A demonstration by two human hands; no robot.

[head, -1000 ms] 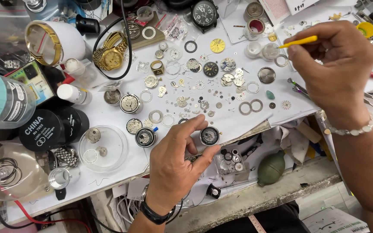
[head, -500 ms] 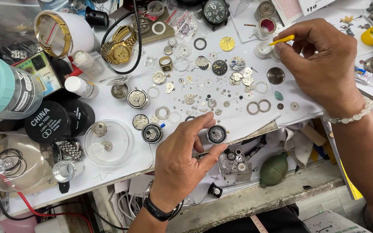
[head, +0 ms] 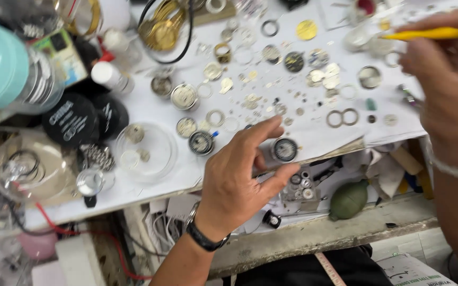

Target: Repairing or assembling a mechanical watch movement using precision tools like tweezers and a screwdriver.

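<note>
My left hand pinches a small round watch case between thumb and fingers, at the front edge of a white work sheet. A black watch is on that wrist. My right hand, at the right of the view and blurred, holds a thin yellow tool pointing left over the sheet. A bead bracelet sits on its wrist. Several small watch parts, rings and dials lie scattered between the two hands.
A teal-lidded jar stands at the left, with two round black lids and a clear dish beside it. A gold watch and black cable lie at the back. A green rubber blower rests below the sheet's edge.
The view has moved closer and shifted left. My right hand with the yellow tool has moved toward the right edge. My left hand still grips the round case at the same spot.
</note>
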